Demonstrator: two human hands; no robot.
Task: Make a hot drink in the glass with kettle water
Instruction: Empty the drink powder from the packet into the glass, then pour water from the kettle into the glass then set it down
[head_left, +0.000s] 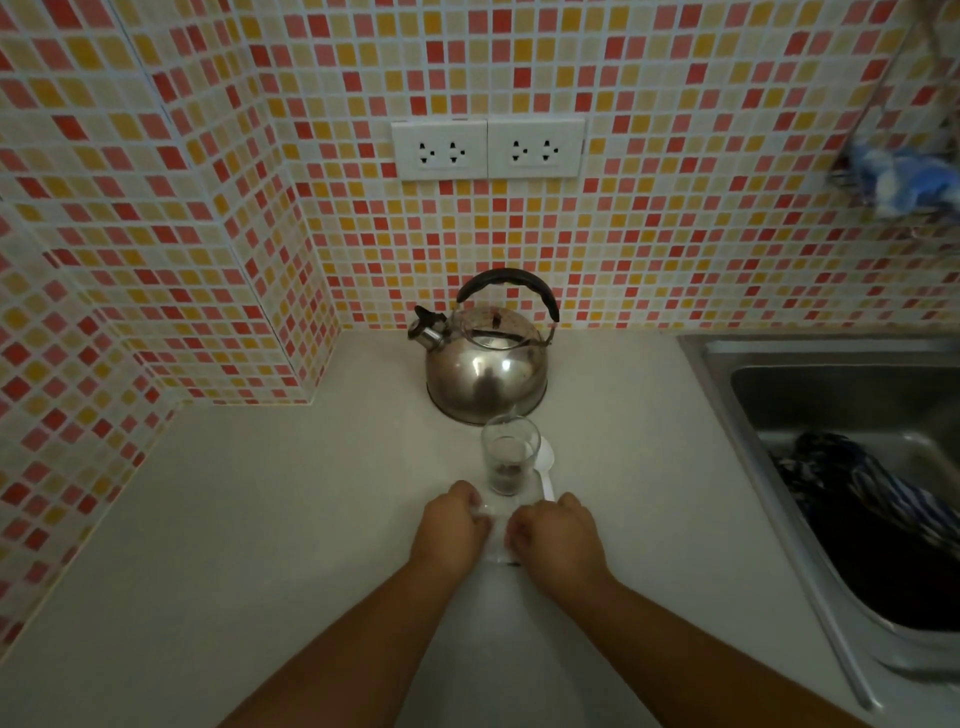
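A steel kettle (487, 371) with a black handle stands at the back of the white counter, spout to the left. In front of it a clear glass (510, 453) stands upright with some brown stuff at its bottom. A white plastic spoon (547, 470) lies just right of the glass. My left hand (451, 526) and my right hand (555, 532) rest on the counter just in front of the glass, both closed on a small clear packet (497, 540) held between them. Most of the packet is hidden by my fingers.
A steel sink (852, 447) with a dark striped cloth in it takes up the right side. Two double wall sockets (488, 148) sit above the kettle. Tiled walls close the left and back. A blue cloth (904, 179) hangs at upper right.
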